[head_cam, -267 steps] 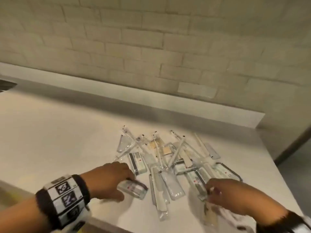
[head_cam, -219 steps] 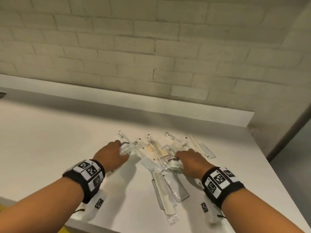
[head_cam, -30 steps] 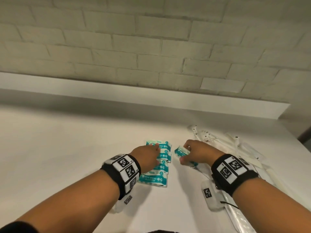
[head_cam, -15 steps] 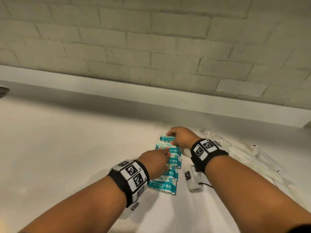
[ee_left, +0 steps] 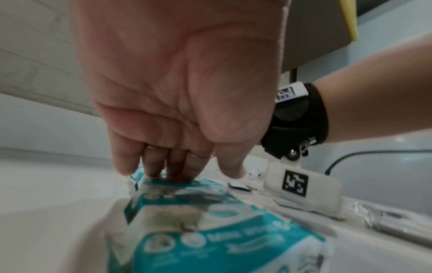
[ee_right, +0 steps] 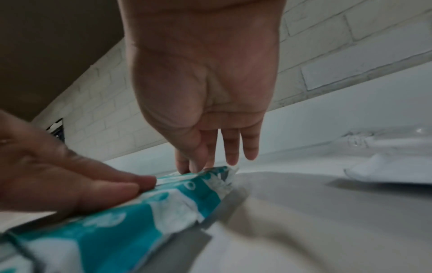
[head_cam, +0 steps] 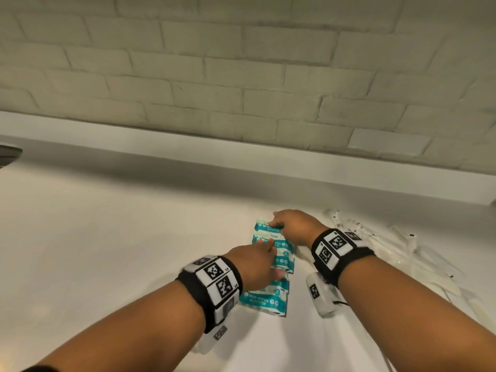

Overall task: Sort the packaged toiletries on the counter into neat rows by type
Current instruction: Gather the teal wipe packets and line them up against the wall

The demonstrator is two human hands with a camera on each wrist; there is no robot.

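Note:
Several teal-and-white wipe packets [head_cam: 264, 300] lie in a column running away from me on the white counter [head_cam: 107, 251]. My left hand [head_cam: 264, 257] rests on the middle of the column, its straight fingers pressing down on a packet [ee_left: 210, 230]. My right hand [head_cam: 281, 224] reaches across to the far end, where its straight fingertips [ee_right: 194, 166] touch the edge of the farthest packet [head_cam: 264, 226]. In the right wrist view my left hand's fingers [ee_right: 93, 184] lie flat on the same teal row [ee_right: 140, 212]. Neither hand lifts anything.
A loose spread of clear-wrapped long toiletries [head_cam: 418, 253] lies to the right of the column. A raised ledge [head_cam: 241, 162] and a brick wall close off the back. A dark object [head_cam: 8, 154] pokes in at the far left edge.
My right hand brought a teal packet from the right of the column to its far end and set it down there. My left hand stayed on the column.

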